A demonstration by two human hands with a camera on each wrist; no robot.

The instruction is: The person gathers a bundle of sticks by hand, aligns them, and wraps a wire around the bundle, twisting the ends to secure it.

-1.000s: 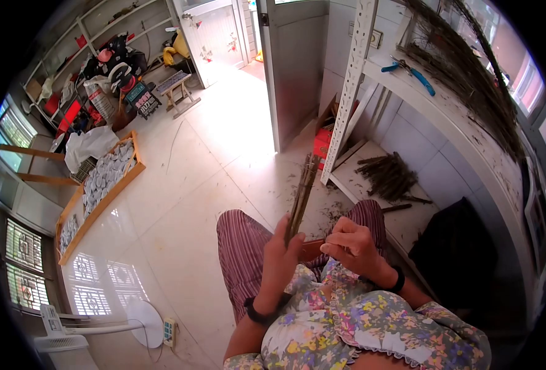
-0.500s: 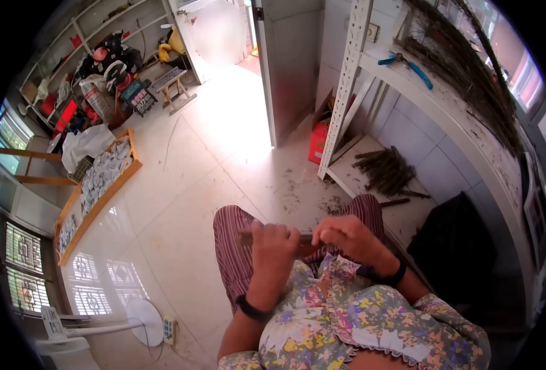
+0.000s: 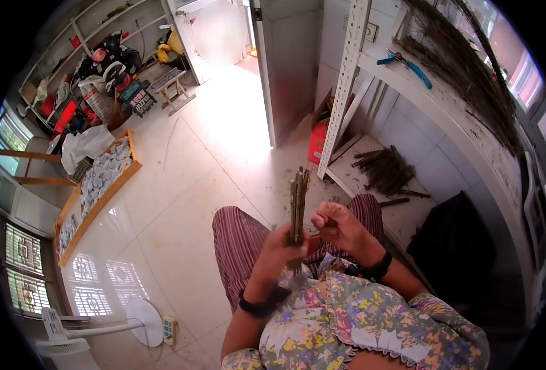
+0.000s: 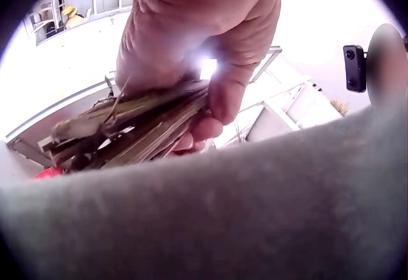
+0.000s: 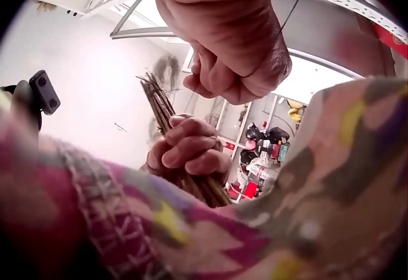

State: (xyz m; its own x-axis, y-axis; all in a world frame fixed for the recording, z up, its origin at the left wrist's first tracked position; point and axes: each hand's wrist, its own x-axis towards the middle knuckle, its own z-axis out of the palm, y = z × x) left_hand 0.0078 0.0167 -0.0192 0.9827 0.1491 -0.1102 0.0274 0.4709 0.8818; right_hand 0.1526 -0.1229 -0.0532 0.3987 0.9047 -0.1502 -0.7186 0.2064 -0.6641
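In the head view my left hand point(image 3: 279, 250) grips a bundle of thin brown sticks point(image 3: 298, 200), which stands nearly upright over my lap. The left wrist view shows thumb and fingers wrapped round the sticks point(image 4: 153, 124), their cut ends pointing to the lower left. My right hand point(image 3: 341, 227) is raised just right of the bundle, apart from it, with the fingers curled in. In the right wrist view a thin dark thread point(image 5: 297, 4) runs up from this curled hand point(image 5: 223, 44), above the left hand point(image 5: 191, 149) and the bundle.
A pile of short sticks point(image 3: 387, 171) lies on the low shelf to the right. On the upper shelf point(image 3: 448, 98) are blue-handled pliers point(image 3: 411, 69) and long brushwood point(image 3: 470, 80). A black bag point(image 3: 455, 246) sits below. To the left are a wooden tray point(image 3: 103, 209) and a fan point(image 3: 143, 324).
The bundle went from upright to level across my lap, with both hands at it, and is upright again in my left hand. My right hand has drawn apart from it.
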